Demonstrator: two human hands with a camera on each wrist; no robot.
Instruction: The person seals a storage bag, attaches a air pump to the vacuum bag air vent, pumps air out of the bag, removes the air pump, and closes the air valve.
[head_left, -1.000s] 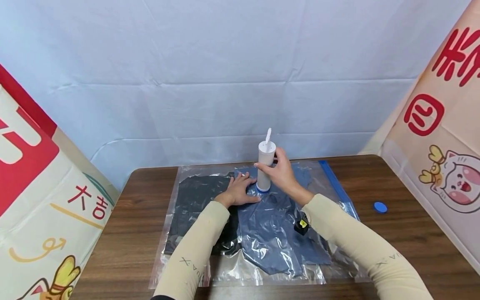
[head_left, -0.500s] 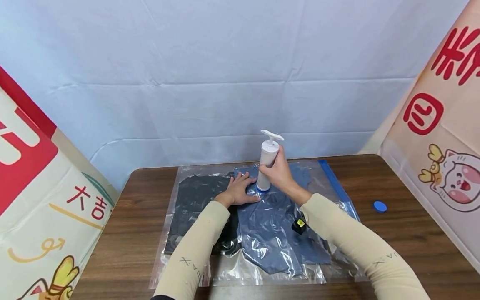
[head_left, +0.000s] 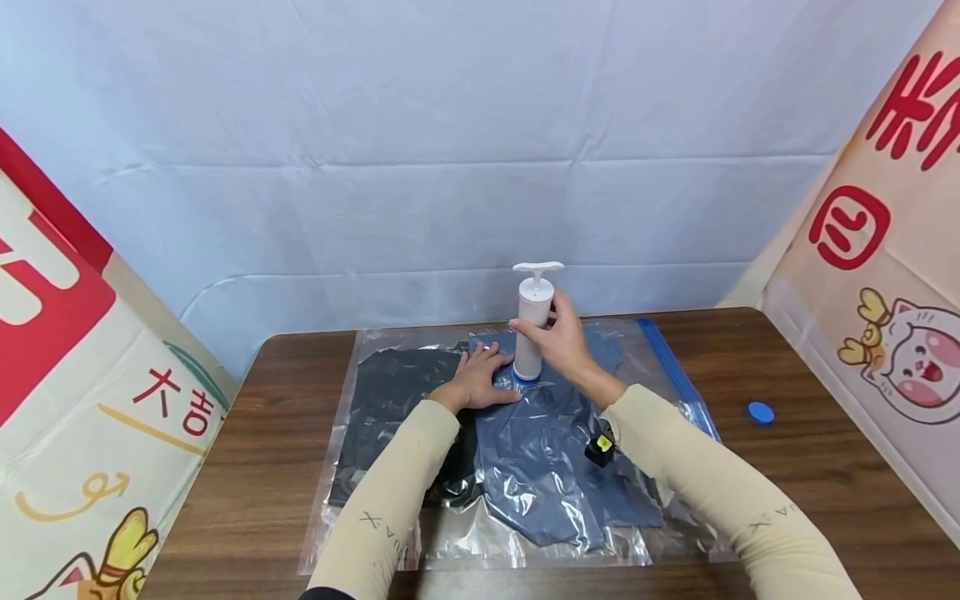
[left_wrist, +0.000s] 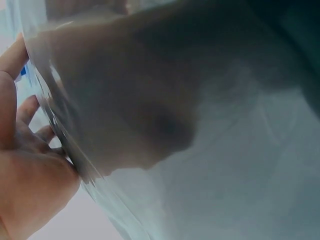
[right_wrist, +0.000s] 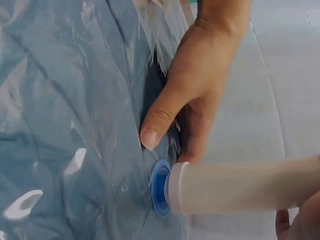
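Note:
A clear vacuum storage bag lies flat on the table, with dark folded clothing on its left side and blue clothing on its right. My left hand rests on the bag with fingers spread, just left of the pump. A white hand pump stands nearly upright with its lower end at the bag's blue valve. My right hand grips the pump's barrel, thumb toward the front. The T-shaped handle sticks up a short way above the barrel, with no hand on it.
A round blue cap lies on the wooden table right of the bag. The bag's blue zip strip runs along its right side. A pale cloth backdrop hangs behind the table, and printed banners flank both sides.
The pump's handle has turned from end-on to broadside. At mid-interval the pump leaned a little right; now it stands straighter. My right fingers have shifted around the barrel; my left hand stays put.

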